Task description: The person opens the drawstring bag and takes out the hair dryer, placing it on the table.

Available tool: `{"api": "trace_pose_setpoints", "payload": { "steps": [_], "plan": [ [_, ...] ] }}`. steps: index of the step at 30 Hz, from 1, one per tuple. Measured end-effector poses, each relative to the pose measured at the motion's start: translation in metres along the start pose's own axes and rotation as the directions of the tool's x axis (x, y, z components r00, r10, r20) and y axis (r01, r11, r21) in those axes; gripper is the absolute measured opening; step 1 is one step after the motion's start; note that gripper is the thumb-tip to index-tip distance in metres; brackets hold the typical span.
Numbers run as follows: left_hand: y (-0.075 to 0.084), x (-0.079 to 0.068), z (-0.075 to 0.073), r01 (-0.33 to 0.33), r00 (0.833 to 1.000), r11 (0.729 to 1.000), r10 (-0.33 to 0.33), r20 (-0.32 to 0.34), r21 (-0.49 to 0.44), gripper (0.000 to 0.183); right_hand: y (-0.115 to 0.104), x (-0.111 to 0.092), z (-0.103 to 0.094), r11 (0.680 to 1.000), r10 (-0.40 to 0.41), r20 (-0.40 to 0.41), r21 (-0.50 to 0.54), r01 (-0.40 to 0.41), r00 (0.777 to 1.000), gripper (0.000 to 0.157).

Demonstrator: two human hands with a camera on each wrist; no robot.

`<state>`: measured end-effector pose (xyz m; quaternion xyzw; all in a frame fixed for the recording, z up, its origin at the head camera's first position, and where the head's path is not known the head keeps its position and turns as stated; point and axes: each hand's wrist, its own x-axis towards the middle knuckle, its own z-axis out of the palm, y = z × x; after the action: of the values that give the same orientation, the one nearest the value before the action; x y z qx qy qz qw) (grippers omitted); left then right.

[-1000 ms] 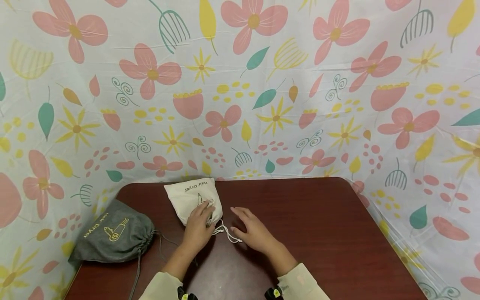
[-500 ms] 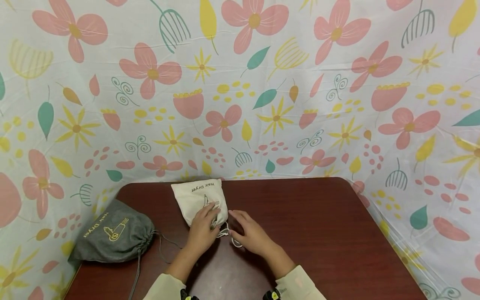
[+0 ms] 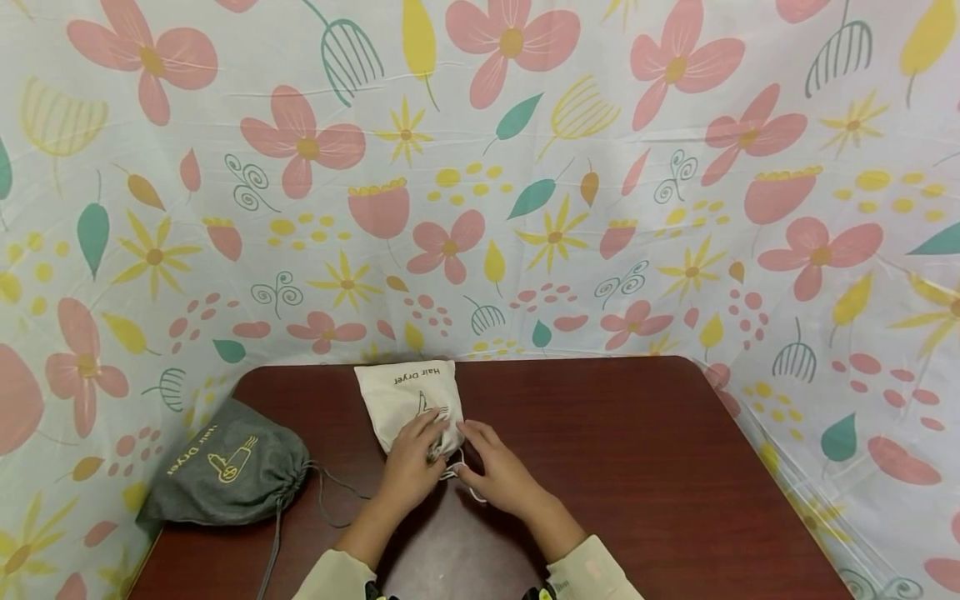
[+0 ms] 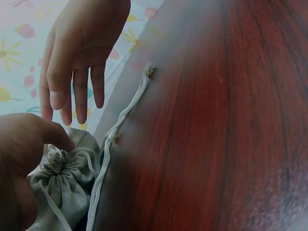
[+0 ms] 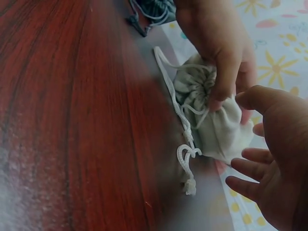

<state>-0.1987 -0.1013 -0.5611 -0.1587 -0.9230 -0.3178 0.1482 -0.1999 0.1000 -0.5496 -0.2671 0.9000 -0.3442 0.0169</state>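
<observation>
A cream drawstring bag [image 3: 412,398] printed "Hair Dryer" lies on the table near its far edge, its gathered mouth towards me. My left hand [image 3: 412,464] holds it by the mouth end, fingers over the top. In the right wrist view, that thumb lies beside the puckered cloth [image 5: 199,89]. My right hand [image 3: 506,473] is at the bag's right side with its fingers extended; whether the fingertips touch the cloth I cannot tell. White drawcords [image 4: 118,122] trail from the mouth onto the table between the hands.
A dark grey drawstring bag [image 3: 232,467], with a yellow hair dryer print, lies at the table's left edge, its cords running towards me. Beyond the dark red-brown table [image 3: 637,467] hangs a floral curtain [image 3: 480,183].
The cream bag has slid right and slightly towards me with my left hand. My right hand has shifted a little, and the gap between it and the bag has narrowed.
</observation>
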Motion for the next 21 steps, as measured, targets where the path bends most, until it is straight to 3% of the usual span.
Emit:
{"api": "trace_pose_setpoints", "payload": {
  "steps": [21],
  "plan": [
    [0.0051,0.0021,0.0092,-0.004,0.998,0.994,0.011,0.068,-0.109,0.065,0.0004,-0.0086,0.0061,0.999,-0.035,-0.054,-0.022,0.033,0.998,0.061]
  ]
}}
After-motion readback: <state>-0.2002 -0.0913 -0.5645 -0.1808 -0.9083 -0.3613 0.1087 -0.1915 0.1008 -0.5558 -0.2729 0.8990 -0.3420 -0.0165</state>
